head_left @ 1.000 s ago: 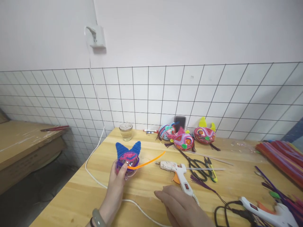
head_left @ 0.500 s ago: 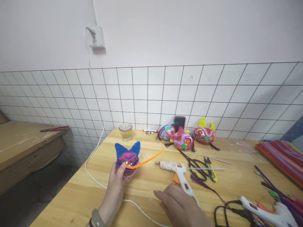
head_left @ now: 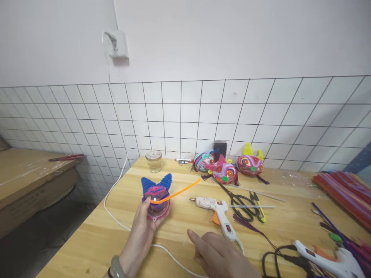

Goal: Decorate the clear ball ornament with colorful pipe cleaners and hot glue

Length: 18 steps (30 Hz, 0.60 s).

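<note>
My left hand (head_left: 142,227) is closed around a clear ball (head_left: 160,212) wrapped partly in pink and purple pipe cleaners, with two blue pointed ears on top. My thumb presses an orange pipe cleaner (head_left: 182,191) across the ball's front; its free end sticks out to the right. Low in the view, my right hand (head_left: 216,253) hovers over the table with its index finger stretched out and nothing visible in it. Its other fingers are partly hidden. Just beyond it lies a white hot glue gun (head_left: 216,206), nozzle pointing left.
Black scissors (head_left: 240,202) and yellow snips (head_left: 259,208) lie right of the glue gun. Finished wrapped balls (head_left: 224,172) stand by the wall near a glass cup (head_left: 154,161). A second glue gun (head_left: 327,258) and pipe cleaner bundles (head_left: 344,197) are at right. A white cord (head_left: 171,253) crosses the table.
My left hand has tilted the ball slightly, so more of its clear lower part shows. The orange pipe cleaner has shifted a little left. The right hand's index finger points out more distinctly.
</note>
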### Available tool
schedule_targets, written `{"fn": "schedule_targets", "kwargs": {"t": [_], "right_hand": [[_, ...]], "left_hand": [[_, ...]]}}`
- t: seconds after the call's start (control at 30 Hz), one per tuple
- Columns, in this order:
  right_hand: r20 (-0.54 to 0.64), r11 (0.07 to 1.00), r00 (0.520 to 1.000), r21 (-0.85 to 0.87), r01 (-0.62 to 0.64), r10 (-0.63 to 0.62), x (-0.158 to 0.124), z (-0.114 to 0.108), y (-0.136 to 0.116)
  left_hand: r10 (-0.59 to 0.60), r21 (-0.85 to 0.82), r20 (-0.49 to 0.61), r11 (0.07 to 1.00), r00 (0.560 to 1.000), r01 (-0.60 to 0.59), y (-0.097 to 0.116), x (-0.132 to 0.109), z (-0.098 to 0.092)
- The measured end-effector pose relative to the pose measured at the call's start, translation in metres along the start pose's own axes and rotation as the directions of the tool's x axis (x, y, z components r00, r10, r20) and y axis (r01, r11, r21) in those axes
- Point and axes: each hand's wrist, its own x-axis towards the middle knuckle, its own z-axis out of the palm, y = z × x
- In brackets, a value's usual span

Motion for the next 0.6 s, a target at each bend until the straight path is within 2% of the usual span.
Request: {"fn": "schedule_targets", "kwargs": {"t": [0.37, 0.6], "right_hand": [[0.14, 0.999, 0.99, -0.006, -0.033, 0.033, -0.015, 0.008, 0.004], [0.159, 0.996, 0.984, 0.013, -0.087, 0.084, -0.008, 0.001, -0.001]], "left_hand": [[-0.026, 0.011, -0.004, 1.0, 1.0, 0.026, 0.001, -0.001, 0.0], [-0.014, 0.032, -0.004, 0.999, 1.0, 0.014, -0.002, 0.001, -0.002]]}}
